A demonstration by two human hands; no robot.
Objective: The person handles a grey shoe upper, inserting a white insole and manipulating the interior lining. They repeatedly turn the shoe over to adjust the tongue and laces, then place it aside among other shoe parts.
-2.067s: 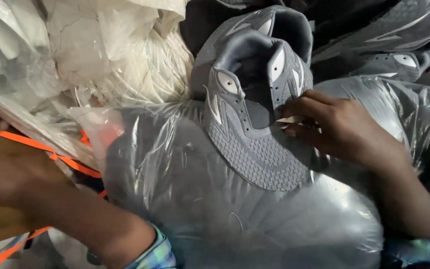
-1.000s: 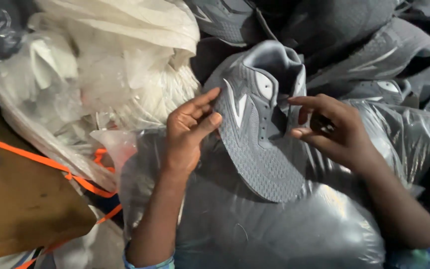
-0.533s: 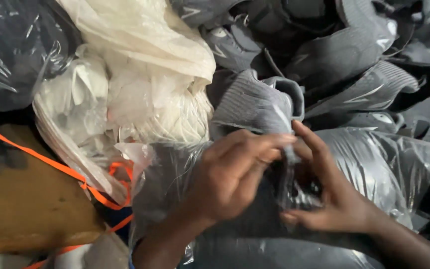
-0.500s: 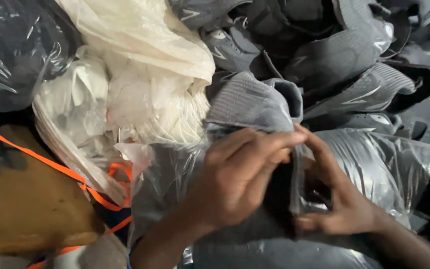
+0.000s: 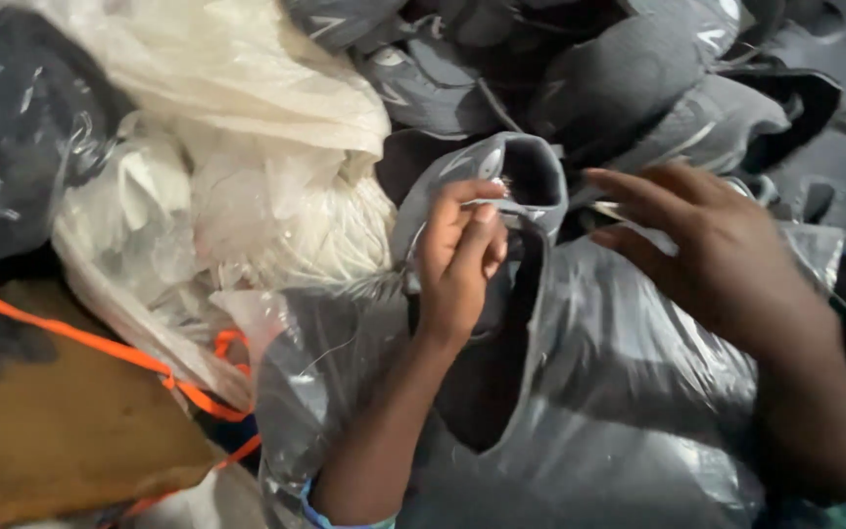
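Note:
A grey knit shoe upper [image 5: 516,176] lies on a clear plastic bag [image 5: 619,392] stuffed with more grey uppers. My left hand [image 5: 457,260] pinches the upper at its collar, thumb and fingers closed on the fabric edge. My right hand [image 5: 712,245] hovers just right of the upper with its fingers spread, and a thin pale strip shows by its fingertips; whether it holds it I cannot tell. The upper is turned so its dark inside faces me.
A heap of loose grey uppers [image 5: 638,88] fills the top right. Clear bags of white material [image 5: 247,167] sit at the left, a dark bag [image 5: 12,137] at far left. An orange strap [image 5: 100,343] crosses a brown cardboard surface [image 5: 51,441].
The upper has been turned over from knit side up to its dark inside. My left hand came in and took its collar; my right hand let go and opened out to the right.

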